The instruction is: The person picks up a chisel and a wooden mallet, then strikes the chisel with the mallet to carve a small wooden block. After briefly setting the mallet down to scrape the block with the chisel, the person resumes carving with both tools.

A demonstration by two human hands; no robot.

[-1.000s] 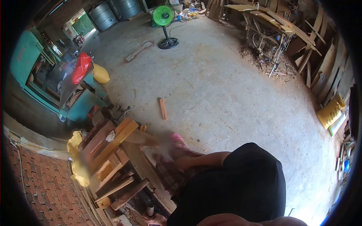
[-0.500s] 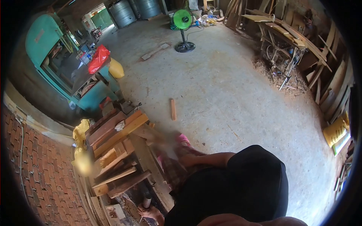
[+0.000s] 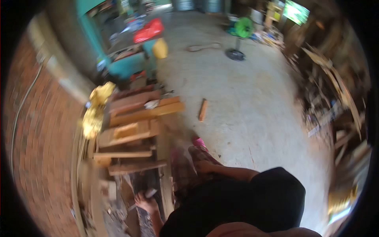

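My left hand (image 3: 146, 203) is closed around a short, pale-ended cylindrical thing (image 3: 150, 193), whose kind I cannot make out through the blur. It is low over the cluttered workbench, near a dark reddish board (image 3: 137, 168). My right hand (image 3: 203, 166) lies at my leg in plaid trousers (image 3: 183, 168); its fingers are too blurred to read. Beyond the left hand, a carved wooden piece with a recess (image 3: 127, 132) rests among several boards. A light wooden strip (image 3: 125, 154) lies between that piece and the dark board.
A wood offcut (image 3: 203, 110) lies on the concrete floor. Further off stand a green fan (image 3: 243, 28) and a teal machine (image 3: 127, 66) with a red bag (image 3: 149, 31). A brick wall (image 3: 39, 130) runs along the left; scrap timber (image 3: 339, 87) is stacked on the right.
My view has swung left, so the bench, fan and offcut appear further right. The left hand, still around the cylindrical thing, shows slightly higher in view. The right hand remains at my leg.
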